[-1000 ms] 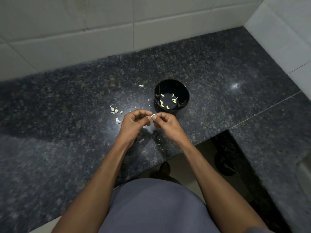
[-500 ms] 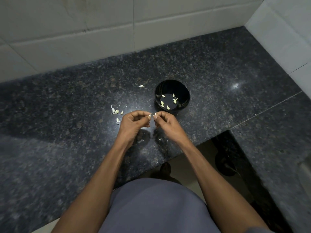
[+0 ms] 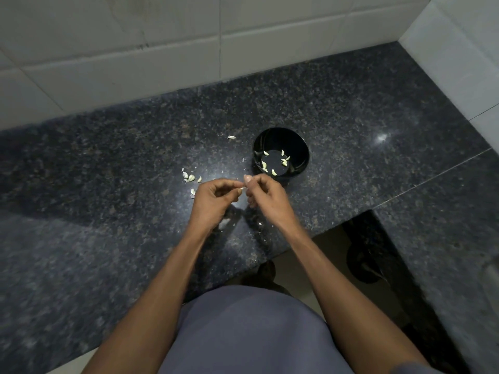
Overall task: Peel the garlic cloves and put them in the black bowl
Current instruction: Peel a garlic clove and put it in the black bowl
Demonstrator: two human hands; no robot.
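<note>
Nearest the camera, a grey-clad torso (image 3: 251, 333) is filling the bottom of the view, with both bare forearms reaching forward over the dark speckled bench (image 3: 108, 238). The left hand (image 3: 213, 201) is curling its fingers inward, thumb and forefinger pinching a small pale garlic clove (image 3: 243, 188). The right hand (image 3: 266, 195) is meeting it from the other side, its thumb and forefinger closing on the same piece, the remaining fingers loosely bent. So little of the clove is showing between the fingertips that its long axis cannot be told with certainty; the visible sliver is lying roughly across, from one hand to the other.

Just left of the left hand, a few loose cloves and skins (image 3: 190, 178) are lying scattered on the bench, pointing in mixed directions. A single flake (image 3: 231, 137) is lying farther back.

Just beyond the right hand, the black bowl (image 3: 301, 147) is standing upright, holding several peeled cloves (image 3: 274, 172) spread around its floor. Behind it, white wall tiles (image 3: 162, 49) are rising from the bench.
</note>
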